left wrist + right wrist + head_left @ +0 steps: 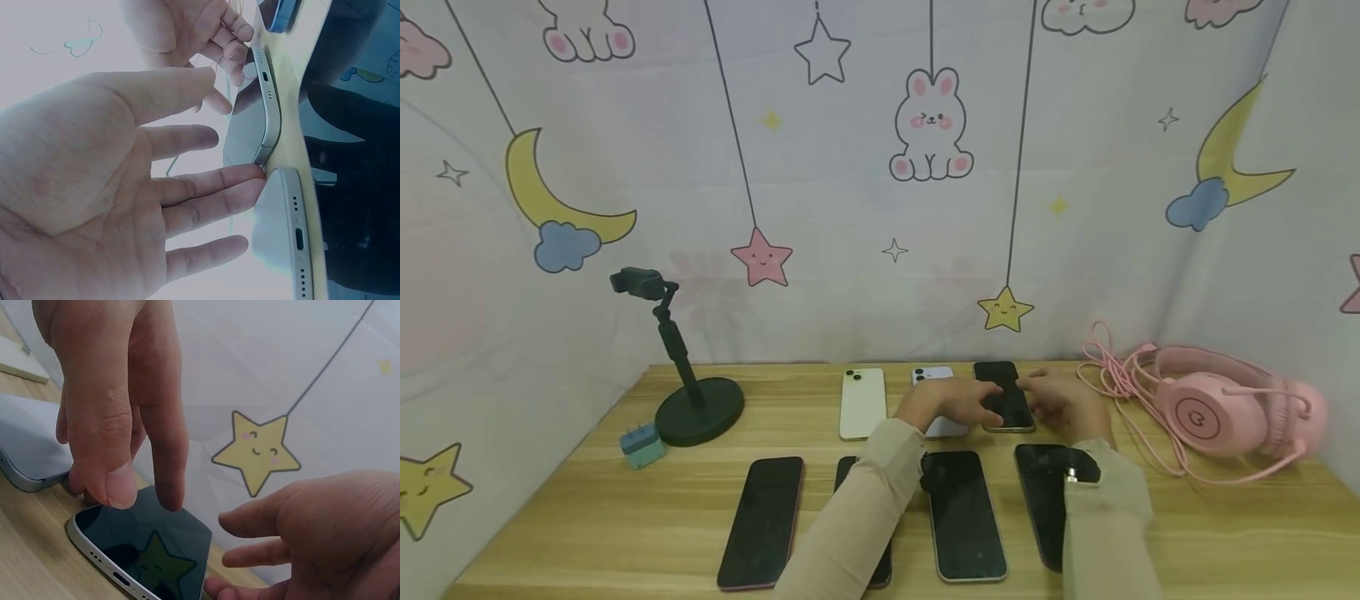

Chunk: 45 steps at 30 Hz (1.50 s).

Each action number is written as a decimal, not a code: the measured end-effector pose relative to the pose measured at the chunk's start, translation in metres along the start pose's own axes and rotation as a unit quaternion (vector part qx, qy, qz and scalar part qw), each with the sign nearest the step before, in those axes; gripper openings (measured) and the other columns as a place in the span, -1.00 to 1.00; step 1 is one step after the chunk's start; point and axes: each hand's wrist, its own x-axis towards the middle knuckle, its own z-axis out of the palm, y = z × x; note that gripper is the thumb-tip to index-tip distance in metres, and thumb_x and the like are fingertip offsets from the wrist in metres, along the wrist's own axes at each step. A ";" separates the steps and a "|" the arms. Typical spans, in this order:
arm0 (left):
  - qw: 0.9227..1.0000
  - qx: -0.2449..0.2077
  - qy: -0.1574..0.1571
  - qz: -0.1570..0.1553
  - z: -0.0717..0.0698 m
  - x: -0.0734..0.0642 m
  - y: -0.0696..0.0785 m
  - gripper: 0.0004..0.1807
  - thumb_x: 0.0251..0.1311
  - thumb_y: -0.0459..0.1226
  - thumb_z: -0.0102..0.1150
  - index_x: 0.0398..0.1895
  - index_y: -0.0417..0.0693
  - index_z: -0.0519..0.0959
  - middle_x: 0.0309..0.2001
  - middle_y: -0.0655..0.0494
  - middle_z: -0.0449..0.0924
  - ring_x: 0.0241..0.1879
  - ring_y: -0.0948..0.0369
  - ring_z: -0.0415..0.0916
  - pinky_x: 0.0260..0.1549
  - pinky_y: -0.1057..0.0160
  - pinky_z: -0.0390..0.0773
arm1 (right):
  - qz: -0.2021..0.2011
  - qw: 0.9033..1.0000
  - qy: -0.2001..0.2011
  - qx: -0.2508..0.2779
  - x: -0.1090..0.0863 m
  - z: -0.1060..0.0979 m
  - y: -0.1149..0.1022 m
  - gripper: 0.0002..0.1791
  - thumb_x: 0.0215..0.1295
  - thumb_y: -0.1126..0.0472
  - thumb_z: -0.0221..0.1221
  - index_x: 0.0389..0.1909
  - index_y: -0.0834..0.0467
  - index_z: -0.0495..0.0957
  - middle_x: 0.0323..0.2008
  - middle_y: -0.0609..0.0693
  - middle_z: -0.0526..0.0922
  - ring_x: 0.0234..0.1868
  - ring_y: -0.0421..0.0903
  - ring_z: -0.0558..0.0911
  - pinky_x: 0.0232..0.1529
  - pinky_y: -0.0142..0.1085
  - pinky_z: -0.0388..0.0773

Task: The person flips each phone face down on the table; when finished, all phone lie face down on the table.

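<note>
A black-screened phone [1017,413] with a light frame lies face up at the back, between my two hands. My left hand [951,402] reaches in from its left, fingers extended and apart, holding nothing. Its thumb and index fingertip hang over the screen; in the left wrist view other fingertips are at the gap beside a pale phone [275,231], and I cannot tell whether they touch. From the right side, my right hand [1063,404] has loosely bent fingers close to the phone's right edge, grasping nothing. The pale lilac phone [943,429], face down, is partly hidden under my left hand.
A cream phone [862,404] lies face down further left. Several dark-screened phones, one of them a phone [763,525] at the left, form a front row under my forearms. A black stand [700,412], a teal charger [642,446] and pink headphones [1217,412] with a cable flank them.
</note>
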 end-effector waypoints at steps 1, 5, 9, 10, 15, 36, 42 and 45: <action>1.000 -0.001 0.000 0.000 0.000 0.000 0.000 -0.33 0.50 -0.02 0.00 0.57 0.00 0.15 0.52 0.07 0.18 0.47 0.15 0.17 0.38 0.18 0.20 | -0.001 1.000 -0.001 0.003 0.000 0.000 0.001 -0.40 0.55 0.11 -0.05 0.41 0.40 0.13 -0.45 0.03 0.55 -0.57 -0.20 0.45 -0.53 -0.40 0.41; 1.000 -0.005 -0.001 -0.002 0.000 -0.001 0.001 -0.33 0.50 -0.02 0.00 0.57 0.00 0.15 0.51 0.06 0.19 0.47 0.14 0.17 0.38 0.17 0.20 | 0.005 1.000 0.004 0.012 -0.001 -0.001 0.002 -0.40 0.56 0.11 -0.06 0.42 0.40 0.10 -0.42 0.05 0.58 -0.58 -0.21 0.50 -0.49 -0.38 0.44; 1.000 -0.008 -0.001 -0.005 0.001 0.000 0.001 -0.33 0.50 -0.01 0.00 0.57 0.00 0.15 0.52 0.06 0.18 0.47 0.15 0.16 0.38 0.17 0.19 | 0.017 0.999 0.017 0.025 -0.001 -0.001 0.002 -0.39 0.56 0.09 -0.06 0.42 0.39 0.10 -0.36 0.10 0.61 -0.57 -0.21 0.57 -0.44 -0.36 0.47; 1.000 -0.010 -0.001 -0.005 0.001 0.001 0.001 -0.33 0.50 -0.01 0.00 0.57 0.00 0.15 0.52 0.06 0.18 0.47 0.15 0.15 0.38 0.17 0.19 | 0.019 0.999 0.019 0.025 -0.001 -0.001 0.002 -0.40 0.57 0.09 -0.07 0.42 0.38 0.11 -0.35 0.10 0.61 -0.57 -0.21 0.58 -0.43 -0.35 0.48; 1.000 -0.018 -0.003 -0.006 0.000 0.000 0.001 -0.33 0.50 -0.02 0.00 0.57 0.01 0.14 0.53 0.07 0.16 0.48 0.16 0.14 0.39 0.18 0.18 | 0.008 1.000 0.014 0.015 -0.001 -0.003 0.001 -0.40 0.57 0.10 -0.09 0.40 0.44 0.13 -0.35 0.11 0.62 -0.52 -0.19 0.61 -0.34 -0.34 0.52; 1.000 -0.018 0.010 0.007 -0.002 0.001 0.002 -0.20 0.45 0.05 0.04 0.61 0.02 0.00 0.53 -0.01 0.13 0.45 0.11 0.19 0.34 0.17 0.26 | -0.067 0.992 -0.008 0.103 0.001 -0.002 -0.006 -0.34 0.58 0.07 -0.05 0.48 0.38 0.08 -0.54 -0.16 0.52 -0.58 -0.30 0.46 -0.48 -0.39 0.38; 0.997 -0.069 0.016 0.016 -0.003 -0.002 0.002 -0.10 0.45 -0.02 0.08 0.62 -0.09 -0.18 0.45 -0.12 0.23 0.30 0.12 0.36 0.21 0.23 0.37 | -0.069 0.990 -0.042 0.118 0.002 0.000 -0.009 -0.40 0.61 0.14 -0.13 0.49 0.38 0.05 -0.54 -0.14 0.52 -0.60 -0.29 0.46 -0.49 -0.40 0.37; 0.995 -0.090 0.023 0.022 -0.004 -0.003 0.001 -0.06 0.45 -0.03 0.09 0.62 -0.09 -0.25 0.33 -0.15 0.33 0.11 0.15 0.45 0.06 0.26 0.43 | -0.068 0.990 -0.047 0.118 0.001 0.001 -0.010 -0.41 0.62 0.14 -0.14 0.49 0.37 0.07 -0.53 -0.13 0.52 -0.59 -0.29 0.45 -0.50 -0.40 0.35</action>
